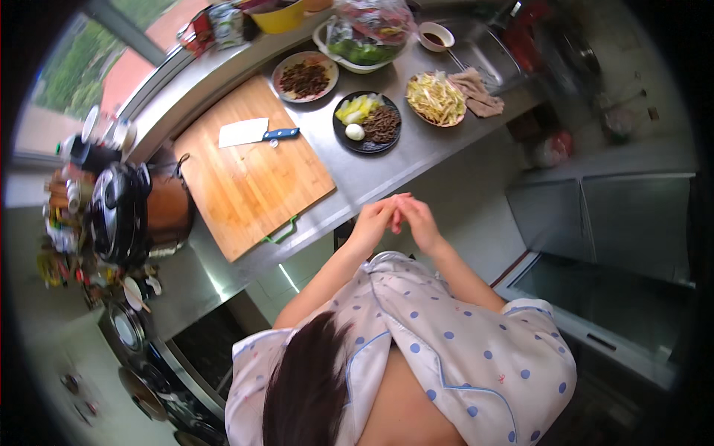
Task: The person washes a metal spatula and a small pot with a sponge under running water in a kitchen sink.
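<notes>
My left hand (375, 222) and my right hand (419, 222) meet at the fingers, just in front of the steel counter's front edge. Their fingers overlap, and no object shows between them; the inner sides of the palms are hidden. Beyond them, a black plate (368, 149) holds a peeled egg (355, 132), cut pale vegetables (360, 107) and dark shredded food (382, 124). To the left, a cleaver with a blue handle (243, 132) lies flat on a wooden cutting board (256, 195) with a green carrying handle (283, 231).
Behind are a plate of dark chopped food (304, 78), a white colander (365, 68) of bagged greens, and a bowl of shredded vegetables (436, 99) beside a cloth (479, 95). A sauce bowl (436, 37) stands by the sink (491, 47). A black rice cooker (117, 214) is at left.
</notes>
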`<state>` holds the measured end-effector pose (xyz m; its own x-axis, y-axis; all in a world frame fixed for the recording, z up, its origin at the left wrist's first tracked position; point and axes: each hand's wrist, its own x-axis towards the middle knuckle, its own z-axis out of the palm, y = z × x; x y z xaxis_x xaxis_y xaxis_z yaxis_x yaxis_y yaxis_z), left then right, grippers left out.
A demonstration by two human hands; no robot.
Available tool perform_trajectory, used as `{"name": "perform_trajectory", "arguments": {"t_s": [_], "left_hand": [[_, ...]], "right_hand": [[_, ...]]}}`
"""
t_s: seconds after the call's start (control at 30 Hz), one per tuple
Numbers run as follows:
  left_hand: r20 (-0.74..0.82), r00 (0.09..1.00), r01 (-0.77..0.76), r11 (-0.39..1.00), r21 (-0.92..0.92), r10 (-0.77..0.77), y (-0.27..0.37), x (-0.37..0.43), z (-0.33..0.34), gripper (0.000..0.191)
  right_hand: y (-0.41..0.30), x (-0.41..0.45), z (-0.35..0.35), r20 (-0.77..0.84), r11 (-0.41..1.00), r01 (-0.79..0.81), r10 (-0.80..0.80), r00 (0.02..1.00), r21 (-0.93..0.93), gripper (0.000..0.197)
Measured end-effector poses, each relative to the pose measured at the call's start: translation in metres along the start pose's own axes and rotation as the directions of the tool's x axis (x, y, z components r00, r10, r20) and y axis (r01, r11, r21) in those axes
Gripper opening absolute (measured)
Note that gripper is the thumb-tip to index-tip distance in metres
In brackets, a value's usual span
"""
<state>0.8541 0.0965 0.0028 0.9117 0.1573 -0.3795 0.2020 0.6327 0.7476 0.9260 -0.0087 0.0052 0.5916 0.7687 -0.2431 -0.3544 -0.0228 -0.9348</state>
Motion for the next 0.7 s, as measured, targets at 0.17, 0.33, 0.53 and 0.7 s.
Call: {"name": "perform_trajectory", "arguments": {"t_s": [0.17, 0.33, 0.53, 0.7], "left_hand": [[0.357, 0.932, 0.007, 0.986, 0.168, -0.067, 0.006, 0.085, 0.047, 0.030], [0.478, 0.860, 0.057, 0.963, 0.263, -0.182, -0.001, 0.146, 0.099, 0.037], [0.352, 0.929, -0.345, 0.614, 0.710, 0.115, -0.050, 0.247, 0.149, 0.061], [0.009, 0.897, -0.111, 0.207, 0.972, 0.441, -0.089, 0.374, 0.194, 0.070]], "right_hand": [[-0.021, 0.003, -0.058, -0.323, 0.981, 0.137, -0.175, 0.930, -0.137, 0.032], [-0.047, 0.008, -0.125, -0.510, 0.949, 0.163, -0.284, 0.812, -0.270, 0.030], [-0.053, 0.038, -0.252, -0.653, 0.939, 0.134, -0.318, 0.687, -0.317, 0.021], [-0.060, 0.050, -0.373, -0.591, 0.924, 0.137, -0.337, 0.733, -0.357, 0.017]]}}
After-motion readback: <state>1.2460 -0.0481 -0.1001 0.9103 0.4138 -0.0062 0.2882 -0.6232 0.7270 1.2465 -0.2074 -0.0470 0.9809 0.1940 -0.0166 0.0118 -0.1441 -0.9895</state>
